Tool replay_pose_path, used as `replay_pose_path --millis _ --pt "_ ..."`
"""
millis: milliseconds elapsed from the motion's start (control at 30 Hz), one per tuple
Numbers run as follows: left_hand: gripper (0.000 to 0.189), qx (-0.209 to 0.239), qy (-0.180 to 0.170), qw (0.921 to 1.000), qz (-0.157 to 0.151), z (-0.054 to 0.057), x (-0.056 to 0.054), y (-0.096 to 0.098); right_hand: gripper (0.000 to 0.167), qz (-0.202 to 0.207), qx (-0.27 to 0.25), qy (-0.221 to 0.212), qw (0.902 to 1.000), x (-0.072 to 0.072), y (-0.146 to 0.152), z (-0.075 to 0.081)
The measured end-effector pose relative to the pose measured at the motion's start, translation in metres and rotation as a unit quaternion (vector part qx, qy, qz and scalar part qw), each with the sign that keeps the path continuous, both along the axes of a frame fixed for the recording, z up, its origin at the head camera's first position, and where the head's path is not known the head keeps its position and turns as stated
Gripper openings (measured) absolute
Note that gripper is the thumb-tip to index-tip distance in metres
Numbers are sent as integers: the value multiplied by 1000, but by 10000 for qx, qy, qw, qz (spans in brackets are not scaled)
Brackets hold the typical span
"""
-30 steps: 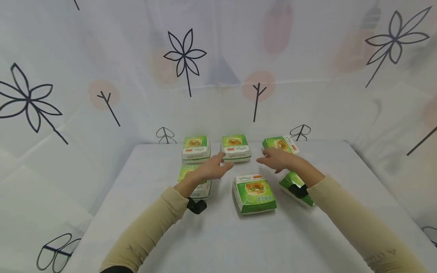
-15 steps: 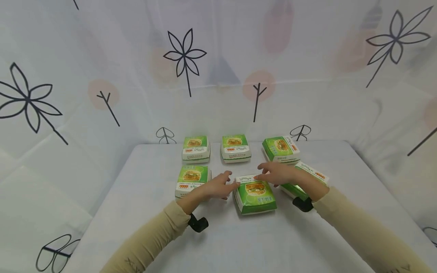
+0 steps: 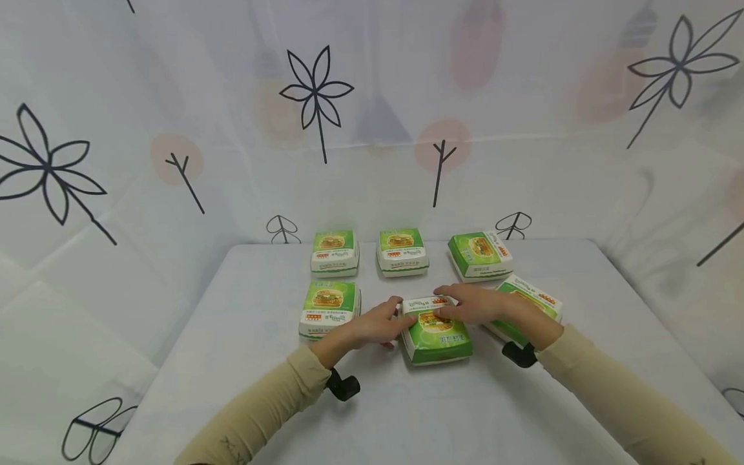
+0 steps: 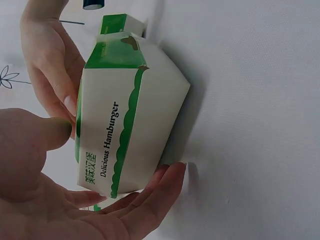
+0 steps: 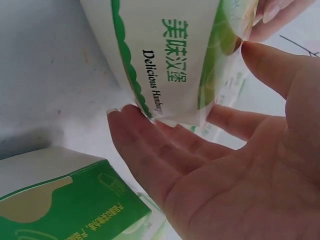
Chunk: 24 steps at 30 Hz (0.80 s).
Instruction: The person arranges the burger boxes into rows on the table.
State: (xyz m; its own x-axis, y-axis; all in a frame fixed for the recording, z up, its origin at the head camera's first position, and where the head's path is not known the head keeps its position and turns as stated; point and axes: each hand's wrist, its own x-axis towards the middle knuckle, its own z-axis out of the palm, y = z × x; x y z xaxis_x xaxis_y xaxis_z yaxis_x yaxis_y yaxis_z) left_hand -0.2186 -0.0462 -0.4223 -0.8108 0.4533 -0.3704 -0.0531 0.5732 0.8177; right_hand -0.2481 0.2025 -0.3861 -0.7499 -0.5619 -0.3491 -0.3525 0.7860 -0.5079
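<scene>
A green-and-white hamburger box (image 3: 437,342) sits on the table between my hands, its printed side text readable in both wrist views. My left hand (image 3: 379,323) is at its left far corner, thumb over the top edge and the other fingers round the back and side. From the right, my right hand (image 3: 473,303) holds the same box, thumb on its top and fingers at the far side. In the left wrist view my left fingers (image 4: 155,200) reach down near the table beside the box. In the right wrist view my right thumb (image 5: 265,65) meets the box's top.
Three similar boxes stand along the back: left (image 3: 334,255), middle (image 3: 402,253) and right (image 3: 480,256). Another box (image 3: 329,307) lies left of my left hand. A tilted box (image 3: 531,297) is partly hidden under my right forearm. A patterned curtain (image 3: 372,187) hangs behind the table.
Both hands have come down and back towards the front middle box. Half a second ago they hovered at its far corners; now they close in on it. The boxes keep their places.
</scene>
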Motion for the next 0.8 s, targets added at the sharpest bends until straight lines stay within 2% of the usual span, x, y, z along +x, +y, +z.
replay_pose_path --millis 167,300,500,633,800 --pt "68 121 -175 9998 -29 0 -3 1 63 75 23 161 9998 1 0 -1" --pt "65 213 -268 9994 -11 -1 -10 2 64 61 66 177 9998 2 0 -1" --pt "62 113 -147 9998 -65 0 -18 2 66 36 144 133 9998 3 -1 -1" --pt "63 4 -137 9998 -146 5 -14 -1 68 74 154 135 9998 3 -1 -1" --pt "72 10 -445 9988 -226 10 -2 -8 69 -6 85 8 10000 3 -1 1"
